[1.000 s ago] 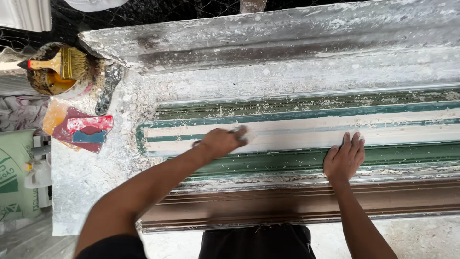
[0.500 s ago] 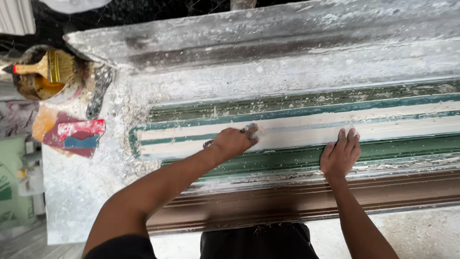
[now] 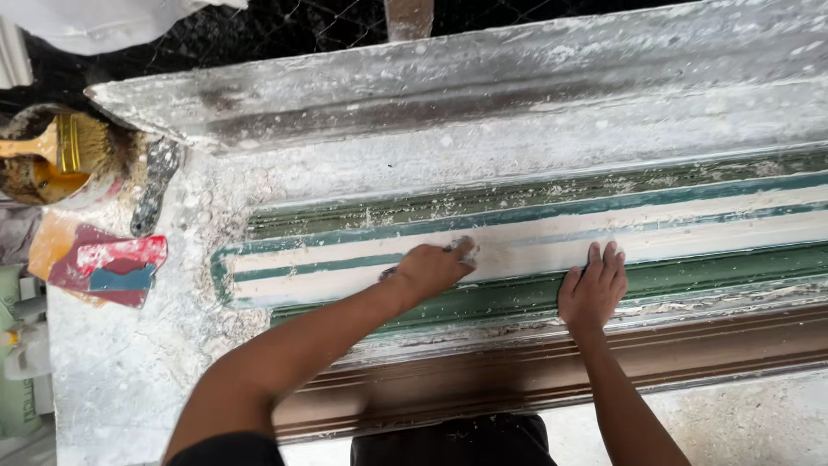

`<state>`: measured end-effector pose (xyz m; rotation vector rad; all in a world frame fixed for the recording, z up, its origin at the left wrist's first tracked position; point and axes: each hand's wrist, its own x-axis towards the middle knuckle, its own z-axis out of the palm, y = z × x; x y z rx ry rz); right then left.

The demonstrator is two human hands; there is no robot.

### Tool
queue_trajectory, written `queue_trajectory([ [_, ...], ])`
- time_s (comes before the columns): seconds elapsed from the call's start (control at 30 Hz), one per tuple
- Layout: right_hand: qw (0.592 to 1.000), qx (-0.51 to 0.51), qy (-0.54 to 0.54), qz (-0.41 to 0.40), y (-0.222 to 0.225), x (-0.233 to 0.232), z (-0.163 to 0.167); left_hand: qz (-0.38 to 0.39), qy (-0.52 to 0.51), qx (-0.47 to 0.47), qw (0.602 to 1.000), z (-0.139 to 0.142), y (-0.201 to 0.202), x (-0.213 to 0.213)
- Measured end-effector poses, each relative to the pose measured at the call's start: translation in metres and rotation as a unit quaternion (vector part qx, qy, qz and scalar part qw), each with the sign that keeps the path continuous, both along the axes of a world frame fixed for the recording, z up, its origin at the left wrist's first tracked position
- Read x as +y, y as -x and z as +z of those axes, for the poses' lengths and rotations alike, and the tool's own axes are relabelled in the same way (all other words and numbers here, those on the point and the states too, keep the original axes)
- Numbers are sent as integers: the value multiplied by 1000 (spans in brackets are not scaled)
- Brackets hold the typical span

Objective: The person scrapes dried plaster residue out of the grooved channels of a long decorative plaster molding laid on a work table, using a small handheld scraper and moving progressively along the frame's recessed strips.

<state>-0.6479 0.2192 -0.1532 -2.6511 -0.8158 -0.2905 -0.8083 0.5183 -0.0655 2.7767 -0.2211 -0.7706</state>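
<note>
At the far left a brush (image 3: 65, 142) rests in a stained tin (image 3: 34, 177), its bristles pointing right. Below it lies a red and blue rag (image 3: 108, 269) on the dusty white bench (image 3: 129, 371). Just right of the tin, a plaster-caked tool (image 3: 153, 185) lies near the bench's edge.

A long green mould (image 3: 517, 298) runs from the middle of the bench off to the right, with a pale plaster strip (image 3: 707, 237) in its central channel. The left hand (image 3: 431, 269) is curled, fingers closed on something small and whitish that it presses onto the strip; what that is cannot be told. Well to the right, the right hand (image 3: 593, 289) lies open and flat, fingers together, fingertips on the strip and palm on the mould's green near edge. A brown moulding (image 3: 733, 345) runs along the bench's near side.
</note>
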Motion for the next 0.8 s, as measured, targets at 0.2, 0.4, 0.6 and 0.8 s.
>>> queue_trajectory([
  [0.2,1000,5,12,-2,-4,-3,-3,-15,-19,-105,994,3,62,54],
  [0.4,1000,11,5,-1,-2,-3,1,25,-41,22,999,5,34,24],
  [0.6,1000,7,5,5,-3,-2,5,-3,-46,-59,997,6,73,57],
  [0.8,1000,24,1,5,-4,-6,1,8,-42,-37,998,-28,1,-5],
])
